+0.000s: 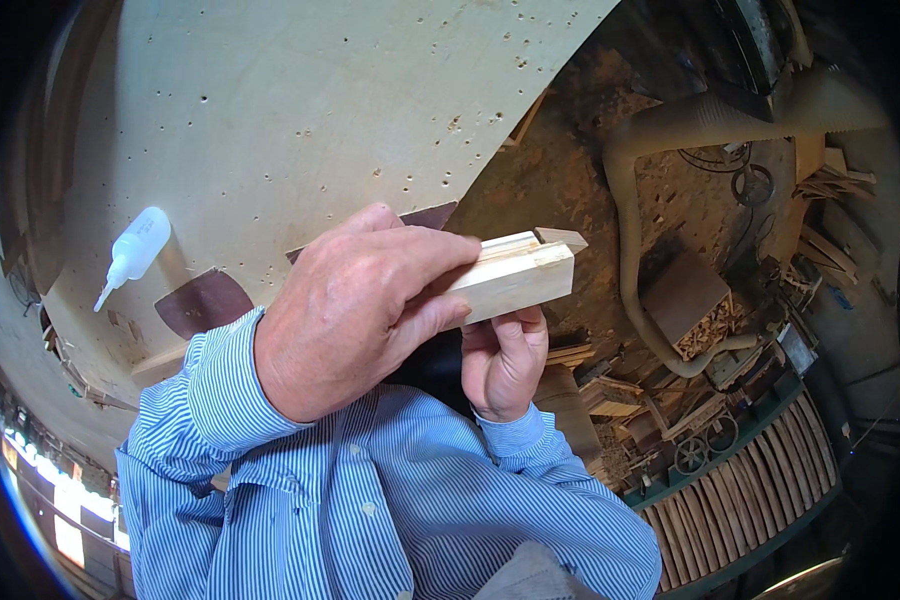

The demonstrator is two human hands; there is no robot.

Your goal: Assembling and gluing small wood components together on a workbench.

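Observation:
A pale, squared wooden block with a groove along its top is held between my two hands, in front of my striped shirt. My left hand closes over its left end, fingers on top and thumb along the near side. From below, my right hand grips the block, its fingers bent against the underside. At the block's far right end a small slanted wood piece sticks up beside the groove. The parts of the block under my left hand are hidden.
A pale table, pitted with small holes, bears a white squeeze bottle lying on its side and dark brown sheets, one at left, one behind my left hand. Right of it are a thick hose, wood offcuts and stacked wooden strips.

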